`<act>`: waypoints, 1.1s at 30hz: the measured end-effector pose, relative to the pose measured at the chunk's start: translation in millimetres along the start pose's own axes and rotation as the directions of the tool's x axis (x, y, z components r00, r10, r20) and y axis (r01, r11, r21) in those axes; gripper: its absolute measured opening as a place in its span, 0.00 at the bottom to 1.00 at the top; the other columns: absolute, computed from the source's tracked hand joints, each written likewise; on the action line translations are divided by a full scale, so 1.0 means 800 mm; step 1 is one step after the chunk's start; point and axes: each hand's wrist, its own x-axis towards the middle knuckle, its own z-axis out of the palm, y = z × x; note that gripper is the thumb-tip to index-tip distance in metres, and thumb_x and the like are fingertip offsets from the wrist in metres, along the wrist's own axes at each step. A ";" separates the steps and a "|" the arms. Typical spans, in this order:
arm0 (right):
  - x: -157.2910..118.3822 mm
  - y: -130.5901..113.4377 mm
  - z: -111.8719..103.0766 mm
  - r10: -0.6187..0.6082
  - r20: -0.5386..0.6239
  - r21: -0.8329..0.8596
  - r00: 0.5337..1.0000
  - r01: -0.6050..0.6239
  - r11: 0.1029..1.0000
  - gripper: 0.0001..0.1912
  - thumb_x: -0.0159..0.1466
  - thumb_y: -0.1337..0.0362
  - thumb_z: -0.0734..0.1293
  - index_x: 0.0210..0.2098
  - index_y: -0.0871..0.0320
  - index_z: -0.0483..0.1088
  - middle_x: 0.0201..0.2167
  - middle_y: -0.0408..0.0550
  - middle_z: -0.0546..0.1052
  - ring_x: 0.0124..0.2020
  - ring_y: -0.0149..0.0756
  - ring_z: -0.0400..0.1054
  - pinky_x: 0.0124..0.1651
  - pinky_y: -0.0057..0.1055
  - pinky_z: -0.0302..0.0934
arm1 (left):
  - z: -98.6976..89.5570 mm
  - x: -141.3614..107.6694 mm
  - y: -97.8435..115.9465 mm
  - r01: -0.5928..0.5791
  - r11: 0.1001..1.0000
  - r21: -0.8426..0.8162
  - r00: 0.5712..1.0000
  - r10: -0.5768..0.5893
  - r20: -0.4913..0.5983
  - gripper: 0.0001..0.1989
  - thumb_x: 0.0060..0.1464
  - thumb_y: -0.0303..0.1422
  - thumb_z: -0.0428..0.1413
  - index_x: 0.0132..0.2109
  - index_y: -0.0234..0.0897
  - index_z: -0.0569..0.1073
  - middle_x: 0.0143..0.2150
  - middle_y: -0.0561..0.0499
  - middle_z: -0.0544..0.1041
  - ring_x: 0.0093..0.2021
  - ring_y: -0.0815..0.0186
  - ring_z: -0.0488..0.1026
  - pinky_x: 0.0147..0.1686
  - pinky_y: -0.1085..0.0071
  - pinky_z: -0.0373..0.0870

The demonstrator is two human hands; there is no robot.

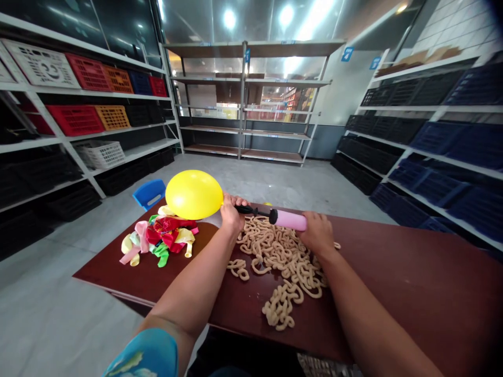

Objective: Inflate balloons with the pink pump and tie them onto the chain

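Head view. The left forearm reaches forward from the blue sleeve [143, 356] at lower left and angles slightly inward, bringing my left hand [233, 212] over the far part of the table [396, 277]. My right forearm extends from the lower right corner, inclined leftward, with my right hand [316, 230] at a similar depth. The left fingers are closed, pinching the neck of the inflated yellow balloon [194, 195] at the black nozzle [244, 209]; the balloon lies to the left of that hand, above the pile of uninflated balloons [161, 235]. The right fingers are curled round the end of the pink hand pump [290, 220], which lies roughly level between my hands, its black end toward the left one. Beneath and between my forearms spreads a heap of beige, rope-like pieces [283, 251]. The table's left corner projects beyond the uninflated balloons; a blue chair [149, 194] stands just past the far left edge. Bare tabletop extends to the right of my right forearm, and grey floor [259, 180] lies beyond the far edge.
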 end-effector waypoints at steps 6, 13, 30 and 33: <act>-0.004 -0.023 -0.006 -0.115 -0.004 0.031 0.993 0.115 0.993 0.17 0.53 0.62 0.64 0.42 0.59 0.63 0.40 0.52 0.70 0.41 0.41 0.58 0.39 0.33 0.49 | 0.007 -0.012 -0.016 0.066 0.998 -0.005 0.998 -0.066 0.024 0.23 0.53 0.45 0.51 0.22 0.38 0.49 0.18 0.57 0.54 0.18 0.72 0.60 0.26 0.69 0.64; 0.002 0.021 0.005 -0.003 0.027 0.027 1.000 0.002 1.000 0.19 0.53 0.62 0.64 0.45 0.54 0.64 0.42 0.50 0.70 0.44 0.43 0.58 0.39 0.34 0.49 | -0.010 0.020 0.016 0.030 1.000 0.010 0.992 -0.028 -0.126 0.21 0.55 0.44 0.47 0.22 0.37 0.51 0.17 0.57 0.56 0.18 0.72 0.61 0.26 0.69 0.64; -0.005 -0.019 -0.005 -0.152 -0.048 0.060 0.987 0.155 0.986 0.19 0.54 0.62 0.64 0.45 0.58 0.63 0.42 0.52 0.69 0.42 0.42 0.57 0.42 0.33 0.50 | -0.006 -0.005 -0.018 0.049 0.998 -0.041 0.998 -0.051 -0.039 0.21 0.54 0.45 0.49 0.23 0.38 0.50 0.18 0.57 0.54 0.18 0.71 0.60 0.26 0.68 0.64; -0.004 -0.016 -0.006 -0.183 -0.021 0.065 0.983 0.184 0.981 0.20 0.54 0.62 0.64 0.46 0.56 0.63 0.42 0.50 0.70 0.42 0.41 0.58 0.42 0.33 0.50 | -0.005 -0.003 -0.018 0.064 0.997 -0.041 0.996 -0.066 -0.058 0.21 0.54 0.45 0.49 0.23 0.38 0.51 0.18 0.57 0.55 0.18 0.71 0.61 0.26 0.68 0.65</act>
